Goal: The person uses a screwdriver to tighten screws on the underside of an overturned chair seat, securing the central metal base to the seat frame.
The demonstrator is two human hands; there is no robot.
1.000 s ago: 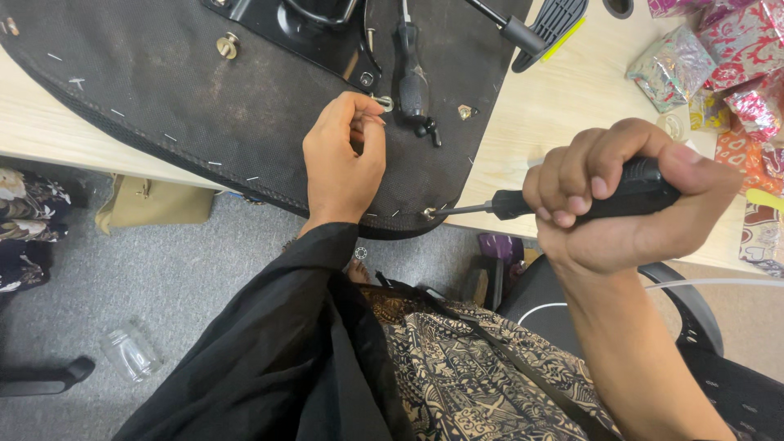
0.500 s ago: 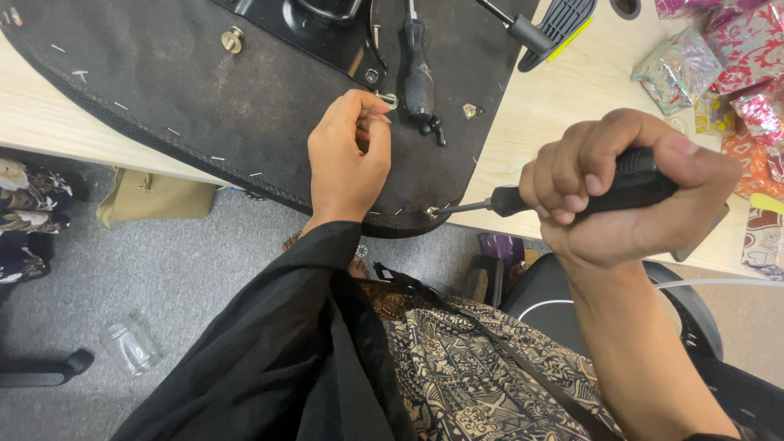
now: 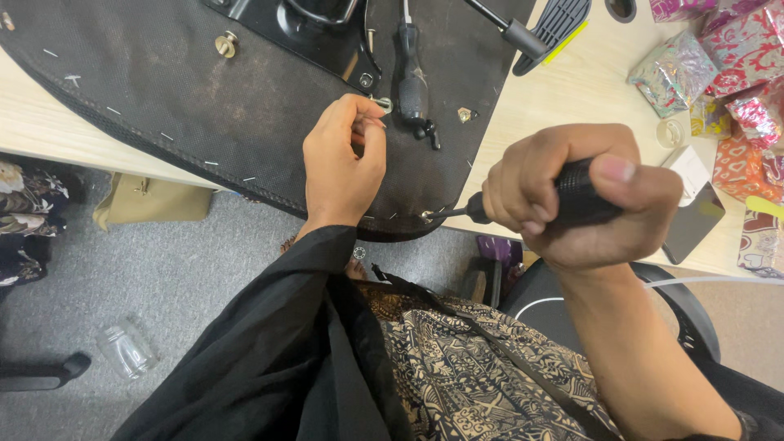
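A black, fabric-covered seat panel (image 3: 204, 106) lies upside down on the wooden table (image 3: 588, 90), with staples along its rim. My right hand (image 3: 596, 212) is fisted around the black handle of a screwdriver (image 3: 576, 186). Its thin shaft points left, and the tip sits at a staple on the panel's near edge (image 3: 426, 216). My left hand (image 3: 343, 163) rests on the panel just left of the tip, fingers curled with thumb and fingertips pinched together. I cannot tell whether anything small is between them.
A black metal bracket (image 3: 310, 24) and a black lever (image 3: 412, 82) are mounted on the panel. Shiny wrapped packets (image 3: 735, 49), a tape roll (image 3: 671, 132) and a dark flat device (image 3: 694, 224) lie at the right. A beige bag (image 3: 155, 200) and a glass jar (image 3: 126, 351) are on the grey floor.
My right hand has shifted slightly left and tilted the screwdriver, its tip staying at the panel's edge. My left hand has stayed in place, fingers pinching a little tighter.
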